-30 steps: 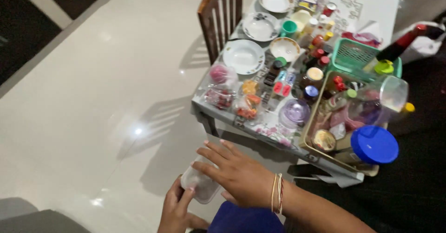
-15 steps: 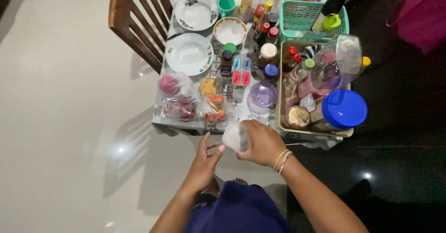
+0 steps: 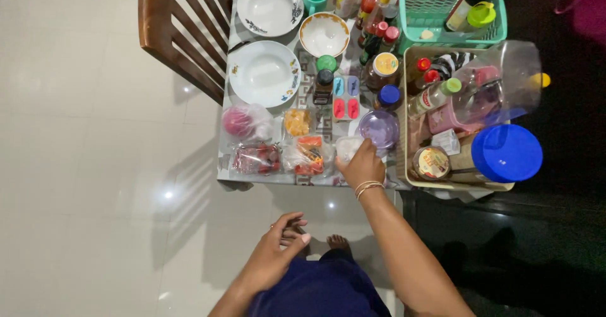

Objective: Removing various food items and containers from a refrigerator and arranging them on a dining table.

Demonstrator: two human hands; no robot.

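one clear tub, right hand gripping

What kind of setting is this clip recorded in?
Most likely a home dining area. A table crowded with plates, a bowl, sauce bottles and bagged food stands beside a wooden chair on a glossy tiled floor. The right hand holds a small clear container at the table's edge.
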